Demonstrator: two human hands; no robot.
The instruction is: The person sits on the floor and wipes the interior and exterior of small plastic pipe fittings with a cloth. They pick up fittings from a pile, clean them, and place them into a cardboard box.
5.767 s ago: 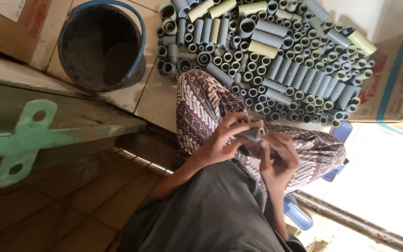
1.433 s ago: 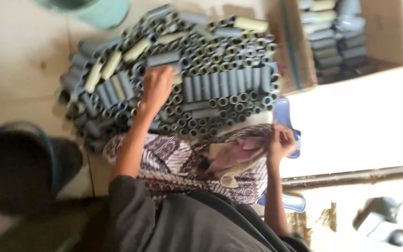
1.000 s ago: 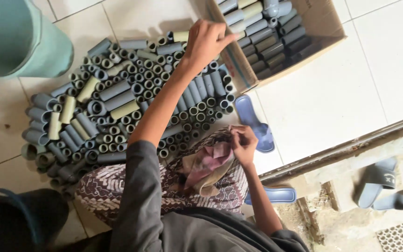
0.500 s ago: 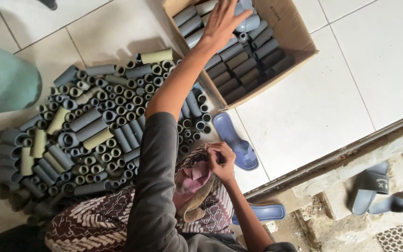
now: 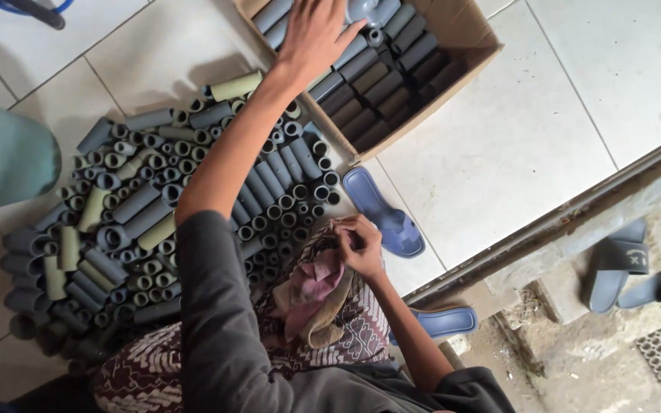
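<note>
Two hands, left (image 5: 317,32) spread over boxed tubes (image 5: 376,73), right (image 5: 359,246) pinching cloth (image 5: 315,287).

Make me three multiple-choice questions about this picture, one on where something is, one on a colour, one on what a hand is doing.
1. Where is the left hand?
A. Over the cardboard box of grey tubes
B. On the green bucket
C. On the lap

2. What colour is the slipper beside the tube pile?
A. Red
B. Blue
C. Yellow

3. What is the right hand doing?
A. Hanging free
B. Lifting a slipper
C. Gripping the pink and tan cloth

Answers: 1 A, the arm stretches forward and the fingers rest on tubes in the box. 2 B, it lies blue on the pale tiles. 3 C, its fingers are curled on the cloth at the lap.
</note>
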